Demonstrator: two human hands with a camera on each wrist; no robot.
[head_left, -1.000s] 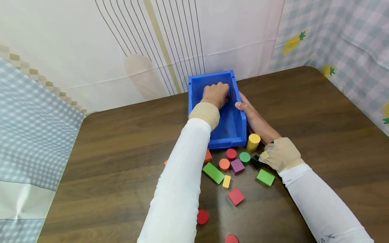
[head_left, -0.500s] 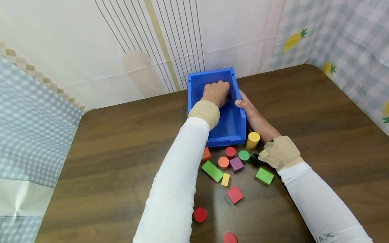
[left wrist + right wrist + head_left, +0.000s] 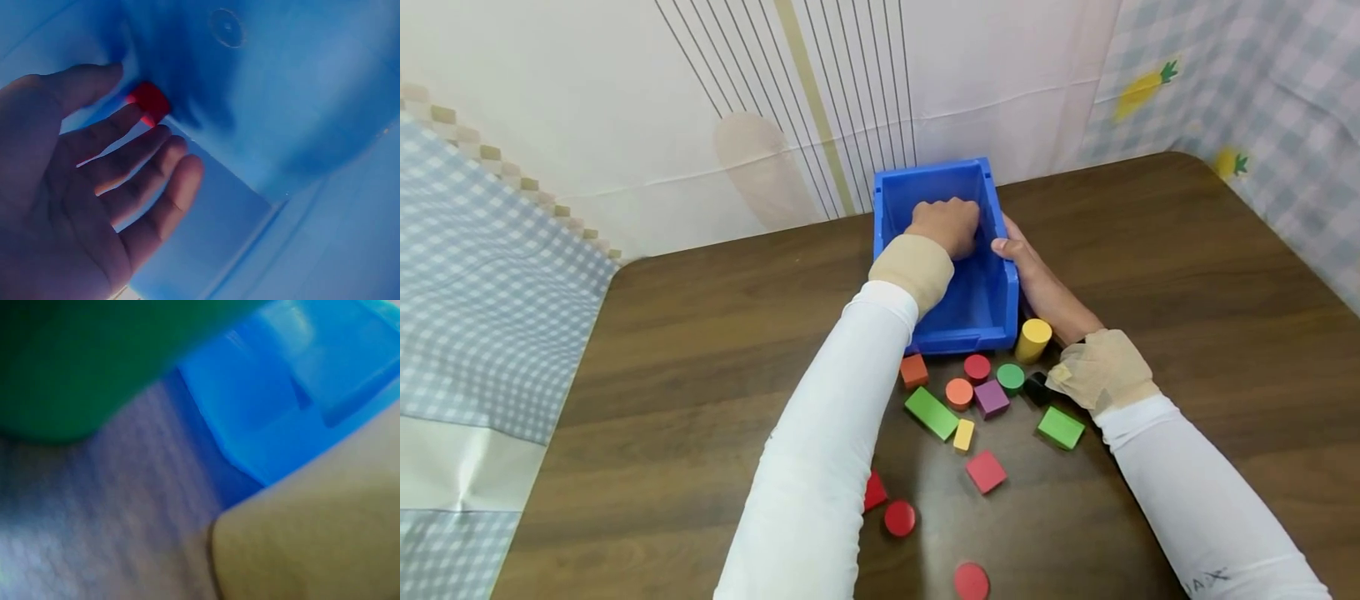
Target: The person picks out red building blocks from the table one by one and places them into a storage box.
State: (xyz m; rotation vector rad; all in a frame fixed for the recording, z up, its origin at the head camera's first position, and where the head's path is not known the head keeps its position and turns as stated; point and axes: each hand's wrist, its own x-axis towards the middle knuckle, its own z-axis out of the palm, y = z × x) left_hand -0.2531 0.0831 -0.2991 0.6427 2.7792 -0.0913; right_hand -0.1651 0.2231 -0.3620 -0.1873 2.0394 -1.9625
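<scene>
Red block lies by the parted, loosely bent fingers of the left hand.

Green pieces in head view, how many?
3: long block left of the purple block, round piece beyond it to the right, short block near the right sleeve. Others may be hidden.

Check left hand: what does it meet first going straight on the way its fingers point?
Likely the red block, right by the left hand's index finger in the wrist view; whether they touch is unclear. Beyond it, probably the bin's inside.
</scene>
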